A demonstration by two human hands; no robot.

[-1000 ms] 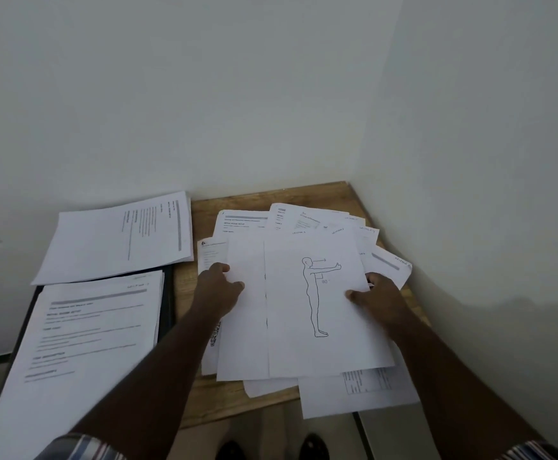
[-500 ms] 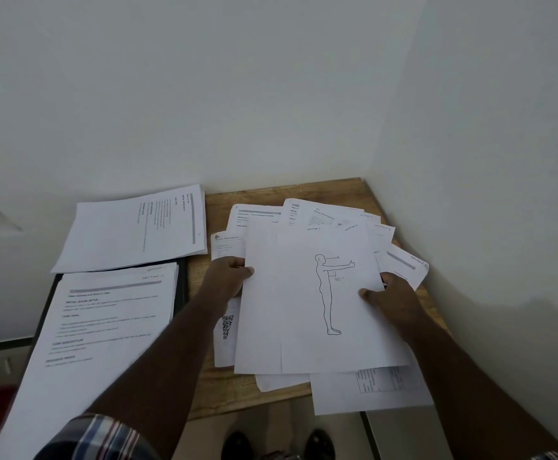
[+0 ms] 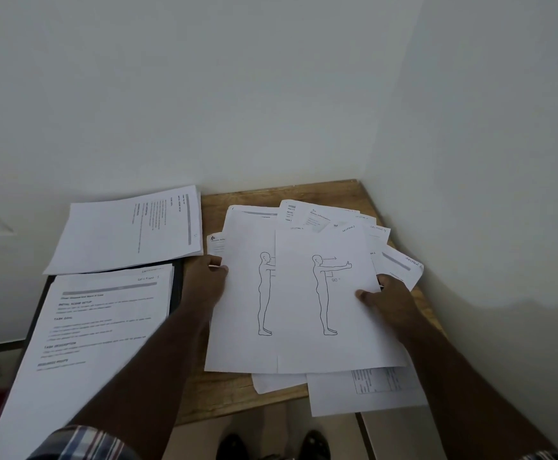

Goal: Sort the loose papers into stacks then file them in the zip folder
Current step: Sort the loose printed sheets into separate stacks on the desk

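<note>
Bottom of frame: two forearms reach up into the middle, shoes on the floor below the table edge.

Left hand (image 3: 206, 280) at centre-left, fingers curled at the left edge of the left figure sheet (image 3: 241, 293), pinching it. Right hand (image 3: 387, 298) at centre-right, thumb on top of the right figure sheet (image 3: 324, 293) near its right edge, fingers tucked under, gripping it. The right sheet overlaps the left one along the middle.

Both sit on the loose pile (image 3: 367, 388) spread over the wooden table (image 3: 237, 398), centre to lower right; a few sheets hang past the near edge.

Lower left: a sorted stack (image 3: 98, 327) lying on a dark folder (image 3: 176, 293), probably the zip folder, only its rim visible. Upper left: a second stack (image 3: 121, 230), turned sideways, touching the first.

Handling, as judgement: single sheets are very light, floppy and slick on one another; they will sag if held by one corner and crease easily. Best taken by a side edge, thumb on top and fingers under, sliding one sheet off rather than lifting straight up. Overhanging sheets could slip to the floor.
</note>
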